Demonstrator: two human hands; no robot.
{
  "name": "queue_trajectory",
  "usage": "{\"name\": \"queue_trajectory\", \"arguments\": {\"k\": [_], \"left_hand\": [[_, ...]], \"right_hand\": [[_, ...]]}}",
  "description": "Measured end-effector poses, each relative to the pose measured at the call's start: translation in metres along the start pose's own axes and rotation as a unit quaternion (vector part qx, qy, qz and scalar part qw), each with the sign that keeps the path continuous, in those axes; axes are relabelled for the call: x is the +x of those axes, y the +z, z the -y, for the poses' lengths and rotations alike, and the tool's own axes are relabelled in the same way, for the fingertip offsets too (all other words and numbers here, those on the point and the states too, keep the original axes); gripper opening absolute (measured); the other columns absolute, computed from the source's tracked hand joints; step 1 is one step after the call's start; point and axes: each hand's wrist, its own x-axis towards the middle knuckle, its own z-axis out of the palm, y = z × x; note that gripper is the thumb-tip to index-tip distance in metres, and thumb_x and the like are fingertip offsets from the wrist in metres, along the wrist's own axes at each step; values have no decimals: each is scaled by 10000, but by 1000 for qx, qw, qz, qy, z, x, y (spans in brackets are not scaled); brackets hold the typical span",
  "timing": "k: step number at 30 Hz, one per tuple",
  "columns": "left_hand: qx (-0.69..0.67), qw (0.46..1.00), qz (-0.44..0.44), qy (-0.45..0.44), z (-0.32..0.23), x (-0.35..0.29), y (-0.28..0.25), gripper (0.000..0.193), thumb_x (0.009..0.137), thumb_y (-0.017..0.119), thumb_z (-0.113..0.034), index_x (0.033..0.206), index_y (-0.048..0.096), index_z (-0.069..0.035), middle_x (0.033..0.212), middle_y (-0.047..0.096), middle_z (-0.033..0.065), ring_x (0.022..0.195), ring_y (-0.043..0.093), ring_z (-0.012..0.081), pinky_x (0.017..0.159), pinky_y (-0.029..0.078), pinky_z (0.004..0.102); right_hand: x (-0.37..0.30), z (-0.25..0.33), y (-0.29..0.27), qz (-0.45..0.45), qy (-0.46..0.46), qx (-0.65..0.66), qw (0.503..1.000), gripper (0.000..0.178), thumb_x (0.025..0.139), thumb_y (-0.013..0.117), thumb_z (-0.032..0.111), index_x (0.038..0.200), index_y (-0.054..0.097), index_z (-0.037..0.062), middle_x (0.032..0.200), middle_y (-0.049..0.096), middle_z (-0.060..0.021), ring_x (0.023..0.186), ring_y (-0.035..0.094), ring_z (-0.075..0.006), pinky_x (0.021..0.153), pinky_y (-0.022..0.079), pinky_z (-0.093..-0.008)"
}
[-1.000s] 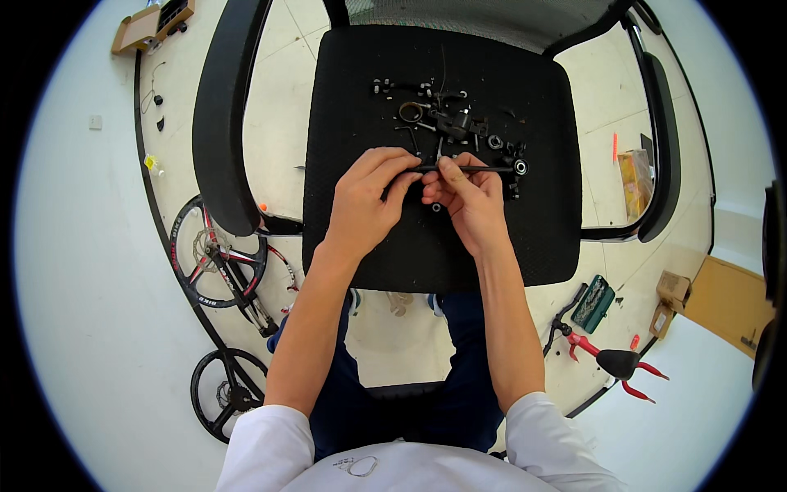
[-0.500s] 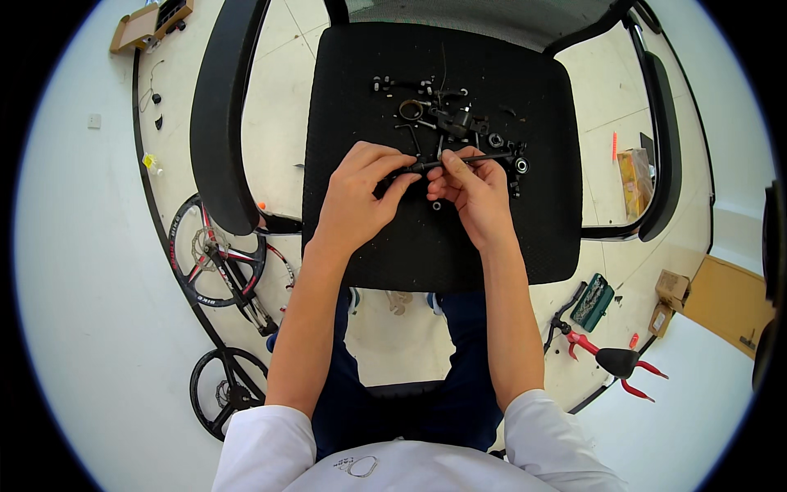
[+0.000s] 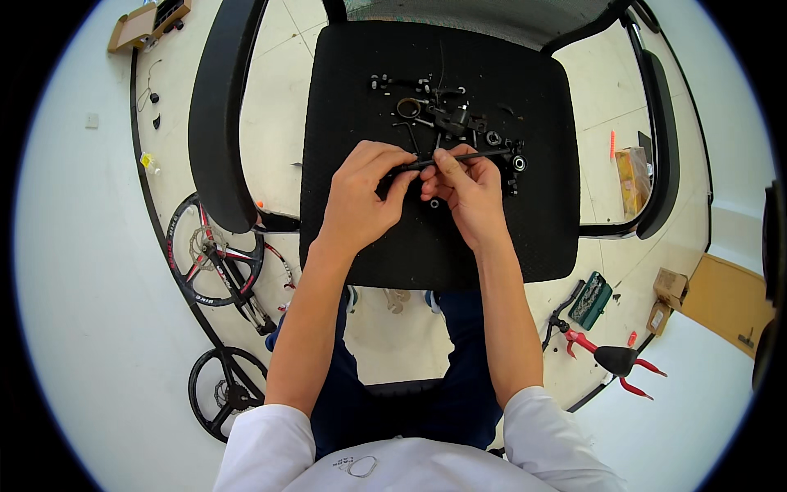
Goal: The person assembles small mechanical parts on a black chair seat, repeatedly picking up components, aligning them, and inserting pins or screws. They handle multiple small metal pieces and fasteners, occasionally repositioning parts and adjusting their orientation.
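Observation:
Above the black chair seat [image 3: 516, 254], a thin dark rod [image 3: 493, 153] lies nearly level across my fingers. My left hand [image 3: 361, 193] pinches its left end between thumb and forefinger. With thumb and fingers, my right hand [image 3: 474, 197] grips the rod near its middle, and its right end sticks out past the knuckles. An L-shaped hex key [image 3: 412, 138] rests just beyond my fingertips. Farther back are a brass-coloured ring [image 3: 408, 107] and a dark metal bracket [image 3: 453, 121]. A small nut [image 3: 434, 204] sits between my hands, and a round bearing-like part [image 3: 519, 164] lies to the right.
Armrests [image 3: 220, 123] flank the seat. Bicycle wheels [image 3: 215, 250] stand on the floor at left. To the right are a green toolbox [image 3: 591, 300], a small red-framed object with a black seat [image 3: 615, 359] and cardboard boxes [image 3: 670, 287].
The whole view has shifted slightly. Both hands keep their hold on the rod, with only small finger movement.

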Motion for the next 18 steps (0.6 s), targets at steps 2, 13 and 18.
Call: {"name": "queue_trajectory", "arguments": {"k": [2,13,18], "left_hand": [[-5,1000,18,-18,1,1,-3,179,787,747,11,964,726,-13,943,705,101,874,682,243,770,539,318],[-271,910,-121,-290,18,8,-18,236,952,701,-128,1093,677,59,954,727,110,823,693,135,736,557,250],[-379,840,-121,-369,15,9,-16,241,966,682,-138,1121,652,44,1002,725,123,884,702,163,771,574,281]], "right_hand": [[0,3,-2,-14,5,-32,999,192,973,673,161,909,601,-5,802,704,-126,667,692,-176,639,594,-306],[-8,18,-13,-18,-39,-451,891,270,903,733,212,805,612,-9,581,606,-46,538,574,-109,536,447,-245],[-7,16,-4,-63,-120,-477,868,221,883,740,167,950,653,-25,754,678,-81,561,584,-116,559,464,-249]]}}
